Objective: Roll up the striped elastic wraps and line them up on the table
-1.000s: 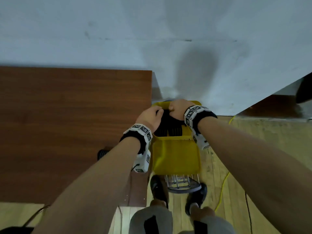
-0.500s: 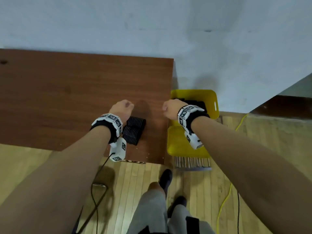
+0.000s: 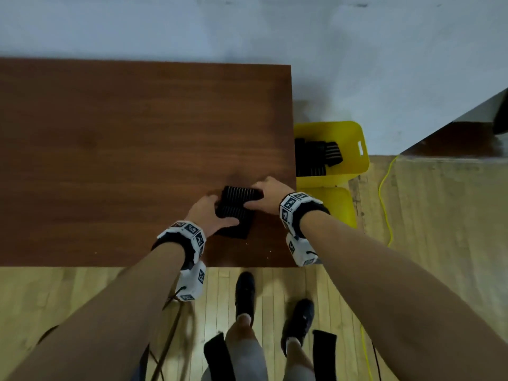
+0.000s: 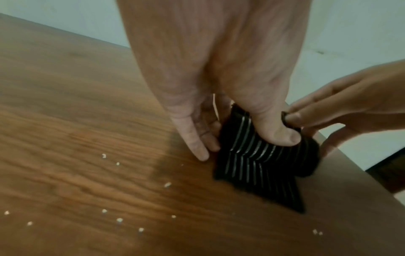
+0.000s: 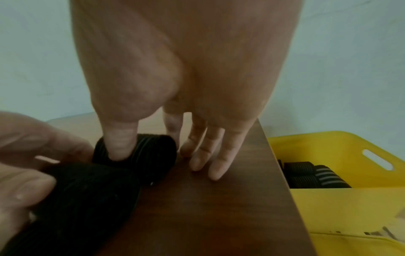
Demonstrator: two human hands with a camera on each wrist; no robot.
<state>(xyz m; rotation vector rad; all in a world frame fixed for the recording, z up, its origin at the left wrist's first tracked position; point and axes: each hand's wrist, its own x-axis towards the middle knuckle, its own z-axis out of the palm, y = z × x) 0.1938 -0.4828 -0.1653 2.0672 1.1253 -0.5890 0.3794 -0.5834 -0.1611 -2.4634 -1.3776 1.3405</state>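
Both hands, left (image 3: 209,213) and right (image 3: 266,194), now pinch one wrap (image 3: 237,207) on the worktop (image 3: 115,149), carried over from the bin (image 3: 354,160); rolling can begin.

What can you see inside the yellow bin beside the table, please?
Inside the yellow bin, several black striped wraps lie bunched together. The table edge covers the bin's left part, so their number and anything beneath them cannot be told.

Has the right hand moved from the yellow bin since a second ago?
Yes. The right hand left the yellow bin and now grips the striped wrap on the table.
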